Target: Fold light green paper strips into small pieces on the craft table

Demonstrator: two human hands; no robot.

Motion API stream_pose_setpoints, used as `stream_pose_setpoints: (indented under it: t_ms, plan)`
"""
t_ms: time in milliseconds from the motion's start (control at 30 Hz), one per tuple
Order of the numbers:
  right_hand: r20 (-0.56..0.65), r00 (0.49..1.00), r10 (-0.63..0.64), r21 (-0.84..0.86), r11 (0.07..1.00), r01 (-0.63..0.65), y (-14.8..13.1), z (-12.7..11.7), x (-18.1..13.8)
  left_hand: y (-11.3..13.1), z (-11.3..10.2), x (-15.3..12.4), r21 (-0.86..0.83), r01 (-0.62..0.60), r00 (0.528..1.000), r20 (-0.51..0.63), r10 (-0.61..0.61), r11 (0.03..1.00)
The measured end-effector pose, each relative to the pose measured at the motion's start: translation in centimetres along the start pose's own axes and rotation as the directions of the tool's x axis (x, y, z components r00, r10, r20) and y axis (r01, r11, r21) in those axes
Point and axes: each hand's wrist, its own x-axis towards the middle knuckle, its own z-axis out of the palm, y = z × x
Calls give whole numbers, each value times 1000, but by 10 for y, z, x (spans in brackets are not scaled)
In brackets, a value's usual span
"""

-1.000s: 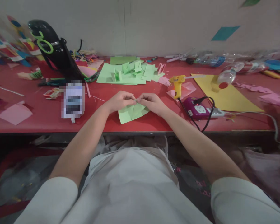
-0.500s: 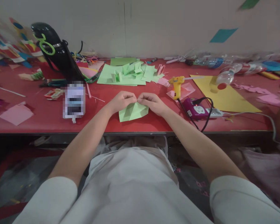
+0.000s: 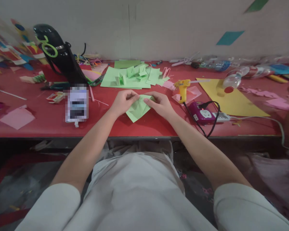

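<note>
A creased sheet of light green paper (image 3: 137, 110) is held just above the red table's front part, one corner pointing toward me. My left hand (image 3: 124, 102) pinches its upper left edge between thumb and fingers. On the opposite side, my right hand (image 3: 160, 103) grips the paper, thumb lying on top and fingers behind it. Fold lines run across the sheet. Beyond my hands, several folded green paper pieces (image 3: 137, 71) stand on flat green sheets (image 3: 109, 78).
A yellow glue gun (image 3: 183, 89) stands right of my hands, beside a purple power socket (image 3: 202, 112) with cables. Yellow paper (image 3: 243, 104) and plastic bottles (image 3: 232, 80) lie farther right. Left are a blurred-out phone (image 3: 77, 104), a black boot-shaped object (image 3: 60, 53) and pink paper (image 3: 17, 117).
The green paper has turned so that a corner points toward me and more of its creased face shows. My right thumb has moved onto its top surface.
</note>
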Motion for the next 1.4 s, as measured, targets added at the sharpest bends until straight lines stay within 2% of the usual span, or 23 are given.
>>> stream_pose_setpoints:
  t_ms: [300,433,567,833,1100,1267,1400]
  plan:
    - [103,995,4,-52,999,2,-7,3,-1,0,3,3,-15,13,1000,-21,-13,1000]
    - [161,986,43,-8,999,-42,-9,3,0,-1,7,3,74,-55,994,-91,61,996]
    - [118,989,93,42,994,-99,-3,4,2,-1,10,4,136,-90,983,-146,110,987]
    - [89,990,105,15,994,-107,0,2,2,3,9,3,-29,-73,997,-26,73,997]
    - [38,990,133,170,976,-138,3,0,2,-3,4,4,-110,-25,997,-72,17,994]
    - [19,993,120,129,984,-122,5,-2,2,-3,4,3,-117,-9,998,-62,2,993]
    - [45,991,124,171,977,-130,4,-2,1,-2,3,2,-133,-5,997,-78,-5,991]
